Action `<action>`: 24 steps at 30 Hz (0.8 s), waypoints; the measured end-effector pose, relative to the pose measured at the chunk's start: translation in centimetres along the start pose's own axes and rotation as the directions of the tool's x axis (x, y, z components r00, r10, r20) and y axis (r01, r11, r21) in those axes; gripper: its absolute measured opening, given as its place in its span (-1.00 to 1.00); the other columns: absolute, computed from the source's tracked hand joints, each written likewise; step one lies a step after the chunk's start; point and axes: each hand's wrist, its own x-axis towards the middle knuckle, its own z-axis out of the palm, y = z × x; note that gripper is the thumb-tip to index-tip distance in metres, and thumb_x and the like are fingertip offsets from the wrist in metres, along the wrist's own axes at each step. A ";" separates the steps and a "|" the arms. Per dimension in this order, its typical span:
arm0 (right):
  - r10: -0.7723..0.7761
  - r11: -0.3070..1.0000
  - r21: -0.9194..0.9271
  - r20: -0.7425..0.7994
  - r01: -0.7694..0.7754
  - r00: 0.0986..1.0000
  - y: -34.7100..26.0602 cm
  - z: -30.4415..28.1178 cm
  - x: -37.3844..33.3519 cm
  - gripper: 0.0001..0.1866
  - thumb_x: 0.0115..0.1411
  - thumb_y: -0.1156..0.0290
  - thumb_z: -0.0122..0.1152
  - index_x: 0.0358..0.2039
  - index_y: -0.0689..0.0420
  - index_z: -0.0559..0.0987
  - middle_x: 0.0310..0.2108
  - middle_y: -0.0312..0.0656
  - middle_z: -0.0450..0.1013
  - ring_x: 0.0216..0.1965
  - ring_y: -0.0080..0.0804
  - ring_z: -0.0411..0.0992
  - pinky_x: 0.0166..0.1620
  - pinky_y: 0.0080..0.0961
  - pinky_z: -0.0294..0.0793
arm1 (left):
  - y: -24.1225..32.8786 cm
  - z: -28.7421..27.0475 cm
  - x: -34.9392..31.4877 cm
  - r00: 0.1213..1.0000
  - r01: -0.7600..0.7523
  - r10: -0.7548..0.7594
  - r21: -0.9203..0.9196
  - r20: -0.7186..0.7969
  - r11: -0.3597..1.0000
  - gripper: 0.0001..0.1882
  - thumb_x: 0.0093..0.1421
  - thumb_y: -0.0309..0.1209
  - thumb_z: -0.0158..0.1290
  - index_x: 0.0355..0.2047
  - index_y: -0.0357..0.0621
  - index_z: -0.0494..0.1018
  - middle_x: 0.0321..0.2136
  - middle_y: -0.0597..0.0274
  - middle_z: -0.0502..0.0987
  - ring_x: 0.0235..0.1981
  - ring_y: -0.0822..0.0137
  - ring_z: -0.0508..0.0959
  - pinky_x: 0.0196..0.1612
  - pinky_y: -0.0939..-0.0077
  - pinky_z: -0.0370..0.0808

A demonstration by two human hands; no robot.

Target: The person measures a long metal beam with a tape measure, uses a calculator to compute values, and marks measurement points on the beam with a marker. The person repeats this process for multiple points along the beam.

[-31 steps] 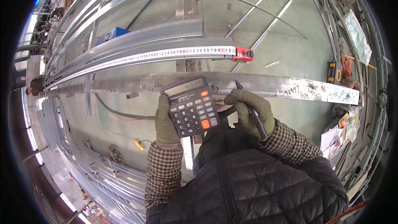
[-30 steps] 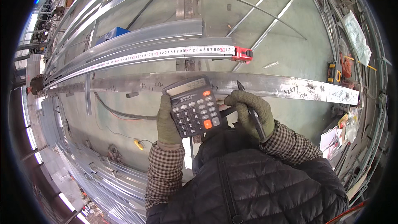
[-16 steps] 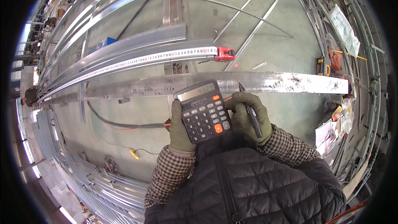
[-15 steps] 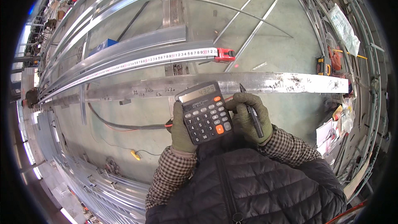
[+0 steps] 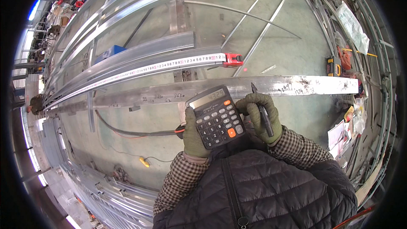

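Note:
Wrapped round the left edge of a black calculator is my left hand, in a green glove. The calculator tilts toward me, its display lit with digits and its keys grey, black and orange. My right hand, gloved alike, grips a black marker pen whose tip points away from me; the fingers are close to the calculator's right edge. Beyond both hands lies a long metal bar with handwritten marks. Farther off, a red tape measure sits at the end of its pulled-out blade on a metal profile.
More metal profiles stretch across the far left. Thin strips lie on the floor at the far right. A yellow-black tool stands by the bar's right end. A cable and a small yellow piece lie at left.
The whole view has shifted slightly, so the bars and tape measure appear a little farther right. Both hands keep their hold on the calculator and the marker pen.

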 end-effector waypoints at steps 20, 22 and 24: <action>-0.042 0.998 -0.050 0.070 0.046 0.997 -0.2 0.3 1.2 -0.69 0.52 0.61 0.11 0.23 0.19 0.47 -0.05 -0.01 0.68 -0.04 -0.32 0.68 0.02 -0.35 0.71 | 0.3 0.8 -0.5 0.999 -0.041 0.041 -0.037 -0.021 0.998 -0.13 0.54 0.31 -0.23 0.47 -0.20 0.26 0.26 -0.15 0.55 0.19 -0.05 0.66 0.20 -0.04 0.70; -0.057 0.997 -0.046 0.064 0.060 0.996 -0.3 0.3 1.2 -0.68 0.51 0.62 0.13 0.23 0.19 0.47 -0.06 -0.01 0.68 -0.04 -0.34 0.68 0.01 -0.36 0.70 | 0.3 0.5 -0.4 0.999 -0.040 0.039 -0.039 -0.008 0.998 -0.13 0.55 0.31 -0.24 0.48 -0.20 0.25 0.27 -0.15 0.54 0.20 -0.05 0.65 0.21 -0.05 0.69; -0.086 0.987 -0.131 0.057 0.093 0.995 -0.5 0.3 1.4 -0.69 0.49 0.62 0.16 0.20 0.19 0.50 -0.05 -0.02 0.68 -0.05 -0.35 0.68 0.01 -0.37 0.70 | 0.2 0.3 -0.3 1.000 -0.025 0.026 -0.068 0.016 0.997 -0.13 0.55 0.31 -0.25 0.48 -0.21 0.24 0.28 -0.16 0.53 0.21 -0.06 0.64 0.22 -0.05 0.68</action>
